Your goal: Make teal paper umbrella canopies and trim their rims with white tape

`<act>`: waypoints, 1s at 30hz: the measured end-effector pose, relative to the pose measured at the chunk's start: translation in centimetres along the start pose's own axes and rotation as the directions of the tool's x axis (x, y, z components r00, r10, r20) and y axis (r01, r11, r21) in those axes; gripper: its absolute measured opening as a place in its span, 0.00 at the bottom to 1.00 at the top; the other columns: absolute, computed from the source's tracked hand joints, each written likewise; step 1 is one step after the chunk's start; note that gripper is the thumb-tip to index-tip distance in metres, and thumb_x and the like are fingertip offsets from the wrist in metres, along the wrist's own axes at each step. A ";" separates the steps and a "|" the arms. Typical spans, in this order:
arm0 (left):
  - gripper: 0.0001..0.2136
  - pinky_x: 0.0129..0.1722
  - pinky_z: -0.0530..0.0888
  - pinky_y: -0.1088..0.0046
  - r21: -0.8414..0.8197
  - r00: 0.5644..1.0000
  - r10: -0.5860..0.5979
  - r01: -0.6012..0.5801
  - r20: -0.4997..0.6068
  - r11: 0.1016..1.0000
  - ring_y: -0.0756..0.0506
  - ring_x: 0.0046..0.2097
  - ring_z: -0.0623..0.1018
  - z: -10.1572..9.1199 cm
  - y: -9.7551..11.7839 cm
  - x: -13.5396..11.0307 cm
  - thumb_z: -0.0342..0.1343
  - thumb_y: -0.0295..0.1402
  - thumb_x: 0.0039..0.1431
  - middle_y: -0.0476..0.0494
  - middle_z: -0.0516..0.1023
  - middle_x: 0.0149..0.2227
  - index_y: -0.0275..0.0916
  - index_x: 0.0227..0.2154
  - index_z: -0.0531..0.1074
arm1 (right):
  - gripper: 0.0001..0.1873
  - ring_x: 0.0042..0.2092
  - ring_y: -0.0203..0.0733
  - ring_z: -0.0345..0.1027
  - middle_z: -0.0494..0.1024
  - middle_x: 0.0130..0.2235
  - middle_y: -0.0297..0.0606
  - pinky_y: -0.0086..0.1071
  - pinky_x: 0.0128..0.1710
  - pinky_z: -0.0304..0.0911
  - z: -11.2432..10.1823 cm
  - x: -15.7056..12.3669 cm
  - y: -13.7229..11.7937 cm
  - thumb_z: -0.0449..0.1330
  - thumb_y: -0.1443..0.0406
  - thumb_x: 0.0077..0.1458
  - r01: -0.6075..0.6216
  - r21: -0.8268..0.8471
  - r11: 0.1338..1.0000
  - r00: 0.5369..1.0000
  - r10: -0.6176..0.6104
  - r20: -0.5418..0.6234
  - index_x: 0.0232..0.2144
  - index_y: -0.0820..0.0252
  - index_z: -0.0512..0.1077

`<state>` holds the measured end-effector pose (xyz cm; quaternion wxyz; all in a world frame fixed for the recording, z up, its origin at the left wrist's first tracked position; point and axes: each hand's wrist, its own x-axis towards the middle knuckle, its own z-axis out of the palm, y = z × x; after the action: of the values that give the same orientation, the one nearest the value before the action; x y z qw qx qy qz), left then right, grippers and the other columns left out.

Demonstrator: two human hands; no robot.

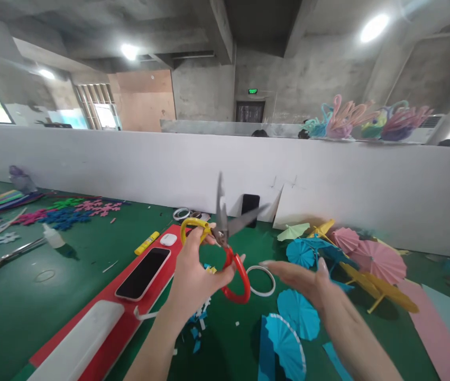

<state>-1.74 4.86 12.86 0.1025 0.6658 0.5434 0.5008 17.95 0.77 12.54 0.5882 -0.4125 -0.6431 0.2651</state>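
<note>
Scissors with one yellow and one red handle are held up by my left hand, its fingers in the handle loops and the blades spread apart. My right hand is stretched out with nothing in it, palm turned toward the left. Beyond its fingertips, on the green table, lies a white ring like a tape roll. Below the right hand are a round pleated blue paper and a blue pleated fan with a white edge. Blue and white paper scraps lie under my left wrist.
Small paper umbrellas are grouped at the right, with pink paper nearer. A phone and a white case rest on a red board at left. A glue bottle stands farther left. A white partition borders the table.
</note>
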 end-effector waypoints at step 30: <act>0.21 0.29 0.74 0.64 0.267 0.817 0.455 -0.555 0.355 0.788 0.37 0.35 0.78 -0.8 3.8 -4.5 0.53 0.35 0.38 0.43 0.77 0.34 0.42 0.40 0.60 | 0.11 0.38 0.38 0.73 0.79 0.38 0.34 0.26 0.36 0.69 -4.2 -0.4 -2.5 0.52 0.69 0.61 0.231 -0.251 0.940 0.973 -0.223 0.059 0.40 0.54 0.73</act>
<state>0.45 -0.67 13.35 -0.0863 0.8570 0.4058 0.3057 21.51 -1.46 15.06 0.5470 -0.4043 -0.7238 0.1161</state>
